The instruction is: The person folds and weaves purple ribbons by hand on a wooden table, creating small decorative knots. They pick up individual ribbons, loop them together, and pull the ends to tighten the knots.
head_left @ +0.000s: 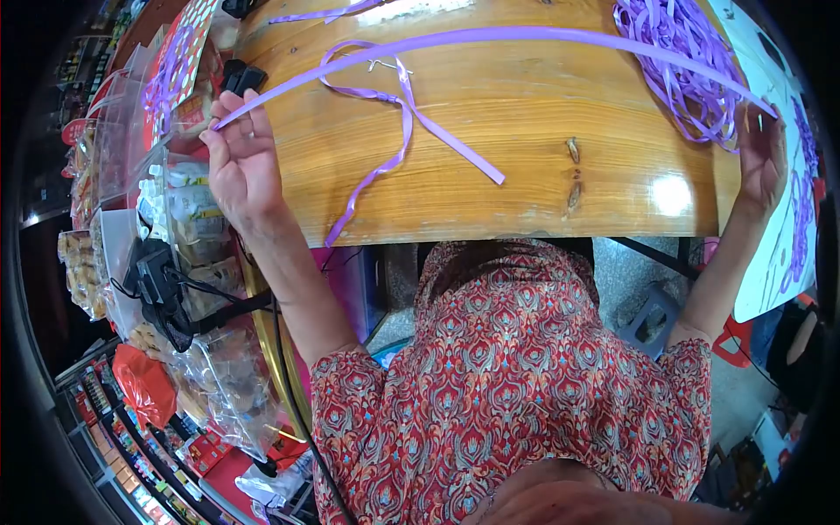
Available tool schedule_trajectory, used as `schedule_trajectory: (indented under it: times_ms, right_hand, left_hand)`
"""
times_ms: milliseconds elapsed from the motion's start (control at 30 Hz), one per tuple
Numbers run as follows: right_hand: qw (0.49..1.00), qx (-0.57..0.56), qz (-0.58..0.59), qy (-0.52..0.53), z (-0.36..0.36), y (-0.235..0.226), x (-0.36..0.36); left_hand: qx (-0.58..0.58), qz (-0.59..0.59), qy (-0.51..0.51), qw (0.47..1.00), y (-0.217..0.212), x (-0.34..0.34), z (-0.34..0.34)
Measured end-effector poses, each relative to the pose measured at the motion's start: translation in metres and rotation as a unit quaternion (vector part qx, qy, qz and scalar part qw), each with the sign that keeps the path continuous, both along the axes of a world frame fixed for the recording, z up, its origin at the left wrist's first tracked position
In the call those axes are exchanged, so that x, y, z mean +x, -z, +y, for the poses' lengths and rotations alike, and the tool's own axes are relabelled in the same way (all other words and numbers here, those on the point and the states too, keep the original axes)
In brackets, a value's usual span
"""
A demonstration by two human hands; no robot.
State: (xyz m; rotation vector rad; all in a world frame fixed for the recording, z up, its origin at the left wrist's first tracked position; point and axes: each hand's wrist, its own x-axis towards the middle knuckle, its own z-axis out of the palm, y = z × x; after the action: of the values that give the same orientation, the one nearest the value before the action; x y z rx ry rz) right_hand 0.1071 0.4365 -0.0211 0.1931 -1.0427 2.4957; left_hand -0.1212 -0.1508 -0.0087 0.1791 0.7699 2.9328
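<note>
A long purple ribbon stretches in an arc above the wooden table, one end at each of my hands. At the left, my left hand pinches one end between thumb and fingertips, palm turned up. Far to the right, my right hand has the other end at its fingertips, beside the table's right edge. Beneath the stretched strip lies a knotted purple ribbon with two loose tails, one reaching the table's front edge. A small white twisted piece lies by its loop.
A heap of purple ribbon covers the table's far right corner. Right of it, a white board carries more ribbon. Packaged goods and a black strapped device crowd the left side. A grey stool stands under the table.
</note>
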Motion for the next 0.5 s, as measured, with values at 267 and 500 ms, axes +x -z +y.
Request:
schedule_trajectory:
  times_ms: [267,500]
  right_hand:
    - [0.934,-0.307,0.124,-0.135,-0.022,-0.017,-0.025]
    - [0.854,0.409,-0.146,0.284,-0.151,-0.053,-0.051]
  left_hand:
    - [-0.036,0.055,0.04,0.997,0.004,0.012,0.046]
    - [-0.259,0.062,0.053,0.962,-0.019,0.059,0.122]
